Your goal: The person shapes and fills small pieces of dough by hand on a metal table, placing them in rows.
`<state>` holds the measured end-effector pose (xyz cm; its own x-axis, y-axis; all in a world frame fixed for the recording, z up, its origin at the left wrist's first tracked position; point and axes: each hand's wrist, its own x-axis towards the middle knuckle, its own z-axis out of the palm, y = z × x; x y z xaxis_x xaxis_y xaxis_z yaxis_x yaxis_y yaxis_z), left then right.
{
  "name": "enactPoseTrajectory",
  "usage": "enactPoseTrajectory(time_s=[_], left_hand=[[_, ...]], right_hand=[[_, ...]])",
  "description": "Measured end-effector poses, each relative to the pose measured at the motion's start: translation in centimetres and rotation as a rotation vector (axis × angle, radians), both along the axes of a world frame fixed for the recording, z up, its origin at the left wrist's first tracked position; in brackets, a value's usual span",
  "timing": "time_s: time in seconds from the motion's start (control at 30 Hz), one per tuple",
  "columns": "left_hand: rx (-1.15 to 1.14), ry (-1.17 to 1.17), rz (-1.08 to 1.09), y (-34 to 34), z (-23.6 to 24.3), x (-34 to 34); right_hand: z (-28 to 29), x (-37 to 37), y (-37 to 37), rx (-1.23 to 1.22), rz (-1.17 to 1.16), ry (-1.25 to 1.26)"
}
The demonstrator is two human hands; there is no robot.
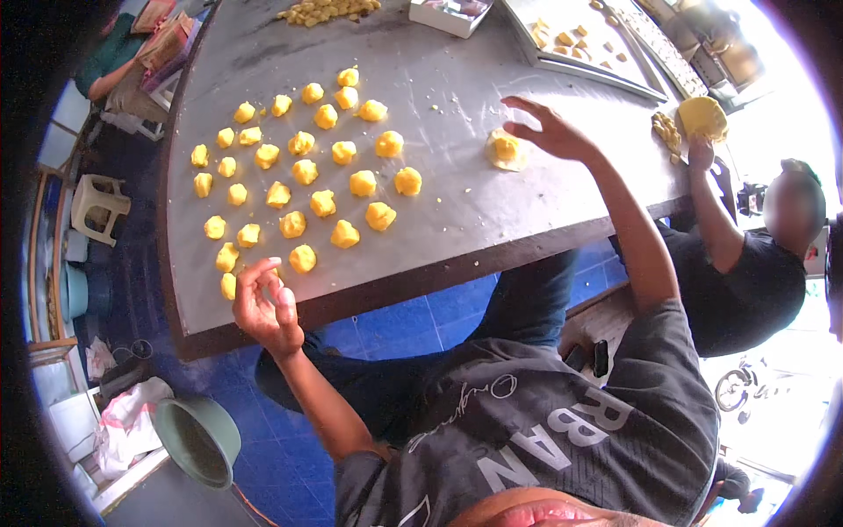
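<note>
1. Far left, a pale stool [99, 208] stands on the floor, well apart from the left hand, and a green tub [230, 439] sits below it.
2. Here's the left hand [266, 309], at the surface's [430, 220] near edge: loosely open, fingers half-curled, thumb apart, right beside the closest dough balls.
3. Spreading ahead of it and across toward the right hand, rough rows of yellow dough balls [305, 171]!
4. Now a pale flat round [519, 162] with a yellow lump [506, 147] on top, just by the right hand's fingertips.
5. And the right hand [559, 135], open, fingers stretched over that round.
6. Beyond it, a tray [590, 71] of small pieces; farther right, a co-worker's hand [701, 155] touches a big yellow mass [702, 116].
</note>
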<state>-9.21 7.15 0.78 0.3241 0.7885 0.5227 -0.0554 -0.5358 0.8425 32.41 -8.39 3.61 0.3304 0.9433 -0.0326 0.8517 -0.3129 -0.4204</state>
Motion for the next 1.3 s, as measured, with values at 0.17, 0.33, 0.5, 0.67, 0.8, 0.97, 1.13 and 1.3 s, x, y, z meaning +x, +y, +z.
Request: enactPoseTrajectory(time_s=[0.17, 0.33, 0.5, 0.67, 0.8, 0.97, 1.13, 1.3], left_hand=[[-0.002, -0.001, -0.004, 0.0, 0.2, 0.1], [-0.02, -0.011, 0.015, 0.1, 0.2, 0.2], [-0.032, 0.031, 0.029, 0.2, -0.1, 0.0], [-0.062, 0.06, 0.035, 0.2, -0.2, 0.0], [-0.044, 0.04, -0.008, -0.3, 0.2, 1.3], [0.175, 0.283, -0.208, -1.1, 4.6, 6.8], [0.415, 0.412, -0.409, -0.2, 7.8, 16.3], [0.559, 0.555, -0.562, -0.3, 4.8, 25.6]], right_hand=[[0.0, 1.8, 1.4, -0.315, 0.108, 0.051], [-1.1, 2.5, 0.4, -0.293, 0.18, -0.076], [-0.9, 2.5, 0.9, -0.238, 0.177, -0.064], [-1.0, 3.2, 1.5, -0.242, 0.23, -0.082], [-0.2, 2.5, 1.9, -0.265, 0.286, -0.165], [-0.1, 1.8, 1.5, -0.243, 0.248, -0.179], [-0.9, 2.6, 1.5, -0.286, 0.287, -0.238], [-1.0, 3.5, 0.4, -0.135, 0.378, -0.105]])
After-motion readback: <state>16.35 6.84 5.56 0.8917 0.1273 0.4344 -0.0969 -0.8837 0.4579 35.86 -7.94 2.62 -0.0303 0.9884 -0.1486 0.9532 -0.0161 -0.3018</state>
